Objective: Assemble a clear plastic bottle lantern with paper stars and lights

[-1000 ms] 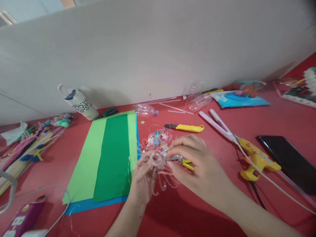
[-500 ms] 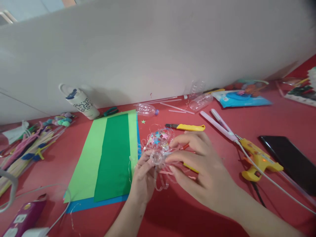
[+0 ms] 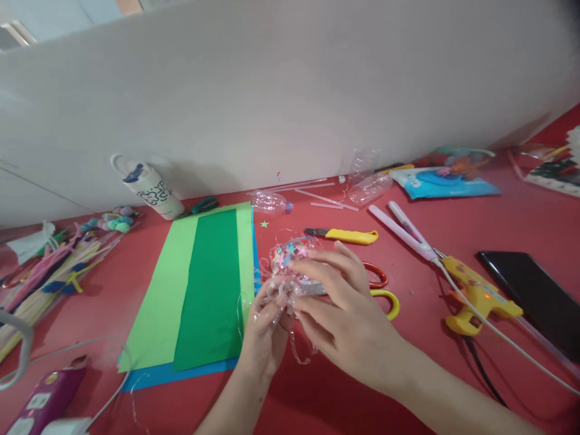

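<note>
Close in front of me is a clear plastic piece (image 3: 295, 249) with curled strips and small pink and blue stars on it. It looks cut from a bottle, with a ring-like part toward me. Wrapped around its near end is my left hand (image 3: 268, 323), fingers closed. My right hand (image 3: 338, 305) curves over its right side, fingertips pressed on the clear strips. The fingers partly cover the piece. Scissors (image 3: 384, 296) with a red and a yellow handle loop lie behind my right hand, their blades partly hidden.
Green paper sheets (image 3: 211, 290) lie left. A yellow cutter (image 3: 351, 235), clear bottle pieces (image 3: 270, 203) and straws (image 3: 324, 197) are farther back. On the right are a pink hair straightener (image 3: 401, 232), a yellow glue gun (image 3: 480, 296) with cables and a black phone (image 3: 530, 293).
The clear piece has turned in my hands, and its ring no longer faces me as plainly. My right hand has moved slightly left and down, uncovering the scissors' handles.
</note>
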Motion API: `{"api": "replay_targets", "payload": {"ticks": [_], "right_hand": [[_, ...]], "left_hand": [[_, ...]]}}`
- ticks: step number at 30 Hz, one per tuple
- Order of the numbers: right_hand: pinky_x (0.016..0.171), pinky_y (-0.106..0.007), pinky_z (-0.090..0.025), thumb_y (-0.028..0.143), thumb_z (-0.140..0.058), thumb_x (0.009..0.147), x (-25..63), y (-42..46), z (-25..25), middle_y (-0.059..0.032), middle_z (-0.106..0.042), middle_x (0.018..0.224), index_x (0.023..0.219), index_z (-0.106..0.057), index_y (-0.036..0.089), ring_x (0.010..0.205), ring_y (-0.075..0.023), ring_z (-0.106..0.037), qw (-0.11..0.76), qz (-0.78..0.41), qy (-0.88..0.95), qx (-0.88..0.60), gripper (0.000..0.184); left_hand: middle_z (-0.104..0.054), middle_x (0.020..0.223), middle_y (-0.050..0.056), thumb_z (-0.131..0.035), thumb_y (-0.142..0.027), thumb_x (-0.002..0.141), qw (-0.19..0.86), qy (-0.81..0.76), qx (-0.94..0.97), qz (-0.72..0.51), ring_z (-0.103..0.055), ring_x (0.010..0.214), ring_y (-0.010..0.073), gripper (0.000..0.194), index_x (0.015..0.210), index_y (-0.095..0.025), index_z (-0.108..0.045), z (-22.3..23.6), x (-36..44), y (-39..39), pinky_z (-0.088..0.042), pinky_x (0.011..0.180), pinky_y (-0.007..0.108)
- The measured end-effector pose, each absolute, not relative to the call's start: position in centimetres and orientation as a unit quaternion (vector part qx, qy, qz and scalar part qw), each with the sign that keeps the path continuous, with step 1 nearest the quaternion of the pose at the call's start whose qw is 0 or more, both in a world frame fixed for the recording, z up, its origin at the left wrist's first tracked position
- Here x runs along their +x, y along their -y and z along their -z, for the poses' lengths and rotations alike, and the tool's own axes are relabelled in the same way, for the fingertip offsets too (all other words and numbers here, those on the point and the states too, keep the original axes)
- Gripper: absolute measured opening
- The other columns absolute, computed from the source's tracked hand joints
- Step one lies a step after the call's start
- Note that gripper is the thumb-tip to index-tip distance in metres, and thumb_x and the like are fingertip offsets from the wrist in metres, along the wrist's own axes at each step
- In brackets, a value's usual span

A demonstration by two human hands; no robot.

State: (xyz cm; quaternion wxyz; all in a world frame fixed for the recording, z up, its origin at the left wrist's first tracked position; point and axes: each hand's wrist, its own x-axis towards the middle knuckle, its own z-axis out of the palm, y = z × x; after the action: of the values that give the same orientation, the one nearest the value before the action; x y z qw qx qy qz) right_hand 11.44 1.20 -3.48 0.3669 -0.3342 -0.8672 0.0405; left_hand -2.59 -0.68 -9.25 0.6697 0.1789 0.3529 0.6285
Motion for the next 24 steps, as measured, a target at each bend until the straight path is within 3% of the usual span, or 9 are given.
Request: {"api": "replay_targets", "payload": {"ticks": [6,12,18,24], "right_hand": [[0.109,-0.052,-0.024,0.013,-0.057,0.08,11.9,-1.0,2.8,-0.0068,-0.055,0.123,0.086,-0.065,0.019,0.119,-0.0249,-0.041,0.382,-0.07,0.865,-0.319,0.013],[0.098,-0.046,-0.038,0.008,-0.052,0.078,13.9,-1.4,1.0,-0.0071,-0.057,0.112,0.082,-0.062,0.019,0.109,-0.0229,-0.048,0.47,-0.121,0.816,-0.313,0.016],[0.099,-0.044,-0.037,0.011,-0.056,0.077,14.2,-2.2,1.2,-0.0071,-0.051,0.121,0.086,-0.063,0.02,0.12,-0.0247,-0.039,0.353,-0.151,0.875,-0.294,0.014],[0.104,-0.044,-0.034,0.009,-0.055,0.079,13.2,-2.0,2.1,-0.0077,-0.052,0.123,0.086,-0.064,0.018,0.123,-0.0231,-0.036,0.333,-0.117,0.888,-0.294,0.014]], "left_hand": [[-0.069,0.086,0.001,-0.073,-0.022,0.068,0.676,-0.359,0.171,-0.62,-0.064,0.076,0.0117,0.022,0.09,-0.019,-0.068,9.0,-2.7,0.7,-0.051,0.072,0.021],[-0.069,0.086,0.002,-0.072,-0.023,0.068,0.674,-0.362,0.17,-0.622,-0.064,0.075,0.0124,0.024,0.091,-0.018,-0.069,9.3,-2.9,0.6,-0.051,0.069,0.021],[-0.071,0.084,0.003,-0.074,-0.023,0.066,0.68,-0.365,0.133,-0.622,-0.065,0.07,0.012,0.026,0.091,-0.017,-0.07,9.4,-3.0,0.7,-0.053,0.064,0.019],[-0.071,0.079,0.002,-0.076,-0.024,0.064,0.676,-0.388,0.126,-0.613,-0.065,0.065,0.0113,0.029,0.091,-0.016,-0.069,9.2,-2.9,0.6,-0.053,0.059,0.018]]}}
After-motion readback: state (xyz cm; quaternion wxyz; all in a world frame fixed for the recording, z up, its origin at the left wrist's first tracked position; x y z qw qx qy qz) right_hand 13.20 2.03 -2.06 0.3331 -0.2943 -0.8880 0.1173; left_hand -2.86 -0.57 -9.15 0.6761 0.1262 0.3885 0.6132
